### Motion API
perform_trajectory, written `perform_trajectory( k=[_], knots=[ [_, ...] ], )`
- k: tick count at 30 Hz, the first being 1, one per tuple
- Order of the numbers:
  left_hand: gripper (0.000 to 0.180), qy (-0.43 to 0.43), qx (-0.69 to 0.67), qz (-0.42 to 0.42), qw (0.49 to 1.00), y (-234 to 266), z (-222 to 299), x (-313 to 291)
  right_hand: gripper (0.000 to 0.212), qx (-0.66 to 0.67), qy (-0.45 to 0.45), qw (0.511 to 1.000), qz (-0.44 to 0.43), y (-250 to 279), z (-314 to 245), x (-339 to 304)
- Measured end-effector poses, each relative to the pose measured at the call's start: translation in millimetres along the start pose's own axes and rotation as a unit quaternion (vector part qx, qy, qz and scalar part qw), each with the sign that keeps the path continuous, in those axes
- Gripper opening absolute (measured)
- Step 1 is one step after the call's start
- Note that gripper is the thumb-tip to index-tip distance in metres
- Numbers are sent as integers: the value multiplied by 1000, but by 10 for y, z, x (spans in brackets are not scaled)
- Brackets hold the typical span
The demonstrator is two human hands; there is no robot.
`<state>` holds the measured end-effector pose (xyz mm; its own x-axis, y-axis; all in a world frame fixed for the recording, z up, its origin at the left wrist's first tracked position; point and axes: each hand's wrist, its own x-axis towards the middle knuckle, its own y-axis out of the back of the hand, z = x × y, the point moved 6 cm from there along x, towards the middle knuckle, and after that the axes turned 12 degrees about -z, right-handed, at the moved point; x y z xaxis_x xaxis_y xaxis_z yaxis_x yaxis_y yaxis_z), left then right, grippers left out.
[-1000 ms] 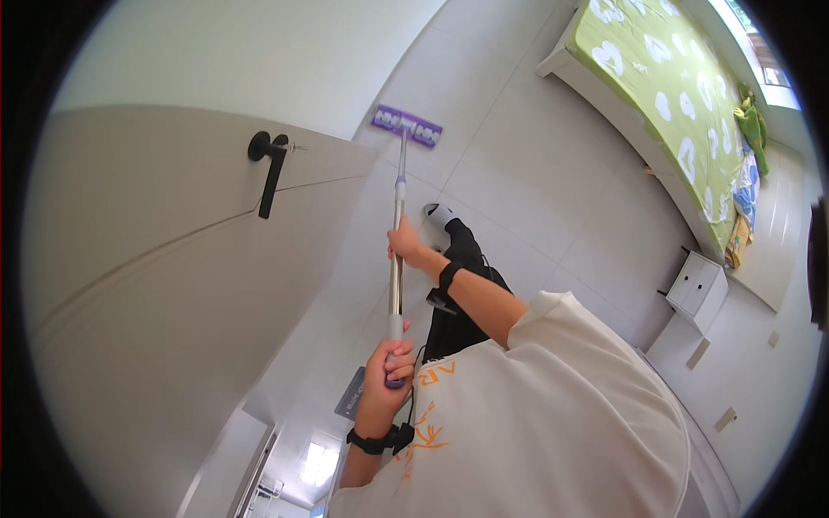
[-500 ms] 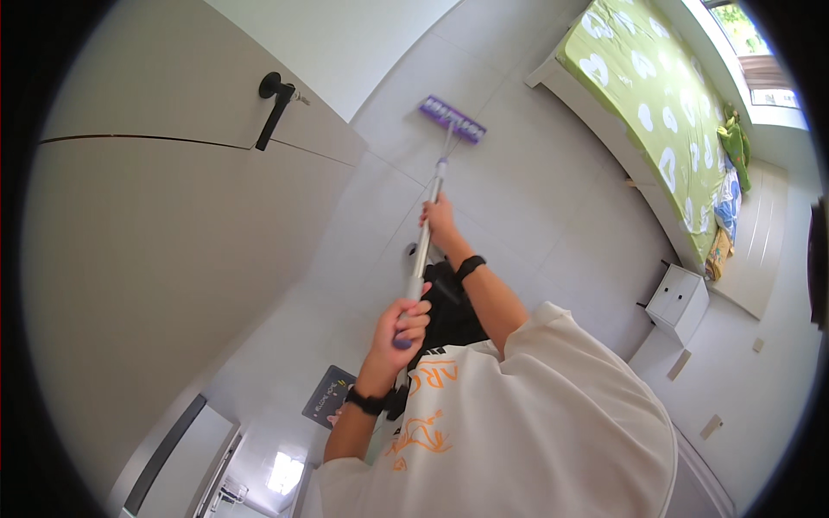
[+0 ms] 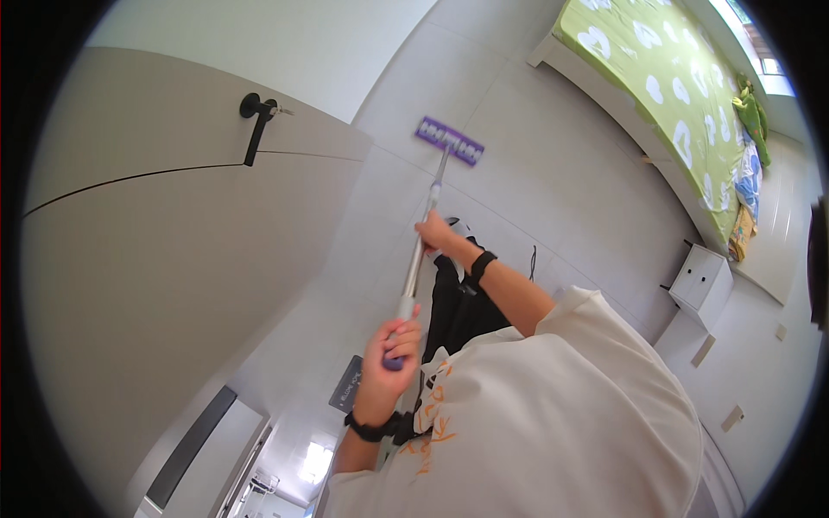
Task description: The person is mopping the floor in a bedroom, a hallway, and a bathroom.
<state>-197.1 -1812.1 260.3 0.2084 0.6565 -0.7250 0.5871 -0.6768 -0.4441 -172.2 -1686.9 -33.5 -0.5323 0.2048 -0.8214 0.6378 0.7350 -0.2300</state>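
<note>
**Flat mop held in 2 hands on tiled floor beside door**

Left hand (image 3: 393, 345): grip clenched around the purple end of the mop handle (image 3: 419, 259), thumb uppermost, close to the person's chest. A dark band sits on that wrist.

Right hand (image 3: 436, 233): grip clenched on the silver shaft further down, well apart from the left hand. A black wristband (image 3: 480, 264) is worn on this wrist.

Mop: the handle runs from the left hand away from the body, tilted, down to a purple rectangular mop head (image 3: 449, 141). The head lies flat on the pale tiled floor (image 3: 553, 164), near the lower corner of the door.

Surroundings: a grey door (image 3: 173, 250) with a black lever handle (image 3: 256, 123) fills the left of the view. A bed with a green cover bearing white patches (image 3: 673, 95) stands along the upper right, well apart from the mop head. A white bedside cabinet (image 3: 701, 278) stands past the bed's end. A dark mat (image 3: 348, 386) lies on the floor by the person's left forearm. The person wears a white shirt with orange marks (image 3: 535, 414) and dark trousers.
</note>
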Motion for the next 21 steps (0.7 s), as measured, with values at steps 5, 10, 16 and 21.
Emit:
perform_trajectory(
  k=[5, 10, 16, 21],
  knots=[
    [32, -68, 0, 26, 997, 33, -39, -461, 32, 4, -33, 997, -69, -669, 52, -223],
    [30, -36, 11, 38, 999, 239, -22, -745, 21, 7, -51, 987, -149, -1047, 282, -308],
    [27, 6, -4, 12, 1000, 90, 333, -1170, 20, 80, 14, 996, -48, -1433, 143, -409],
    [26, 65, 51, -39, 996, 402, 1007, -1104, 22, 77, 53, 993, 75, -1512, 255, -32]
  ],
)
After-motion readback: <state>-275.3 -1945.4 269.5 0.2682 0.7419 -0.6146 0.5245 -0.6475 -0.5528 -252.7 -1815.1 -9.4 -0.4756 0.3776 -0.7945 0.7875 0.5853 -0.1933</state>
